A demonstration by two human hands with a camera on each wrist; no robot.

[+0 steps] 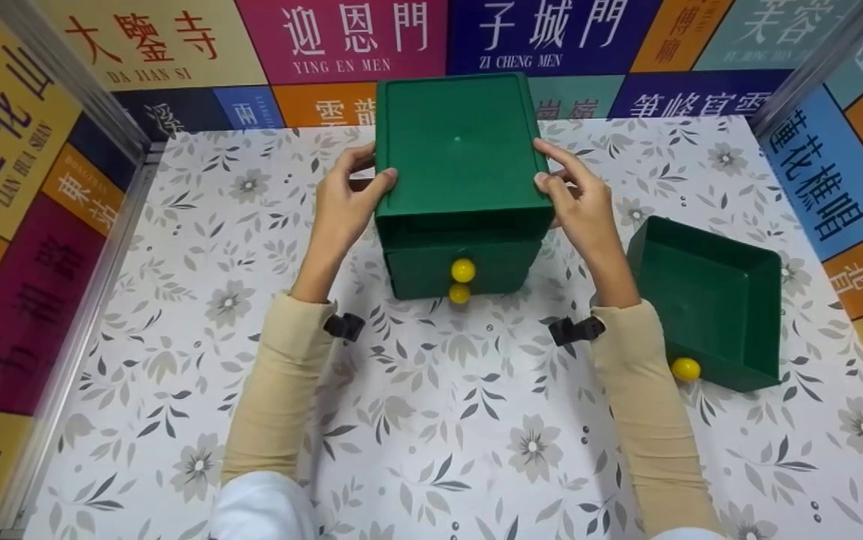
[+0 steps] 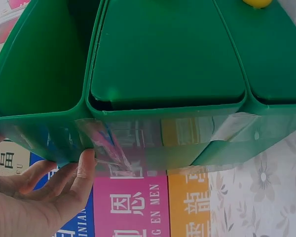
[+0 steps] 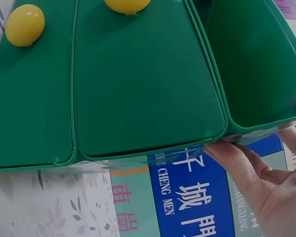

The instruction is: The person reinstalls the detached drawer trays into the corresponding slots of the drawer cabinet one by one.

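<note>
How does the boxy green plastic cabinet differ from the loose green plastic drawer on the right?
Hold: the boxy green plastic cabinet is gripped by the left hand and right hand; neither grips the loose green plastic drawer.
Top: closed on the cabinet, open on the drawer.
Knobs: two round yellow knobs on the cabinet, one round yellow knob on the drawer.
Shared: green plastic with yellow knobs.

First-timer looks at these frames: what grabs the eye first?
The green cabinet at the centre of the head view, gripped at its upper sides by the left hand and right hand, its top slot open. Next, the drawer lying apart on the floral surface to the right. Yellow knobs pop against the green: two on the cabinet's front, one on the drawer.
</note>
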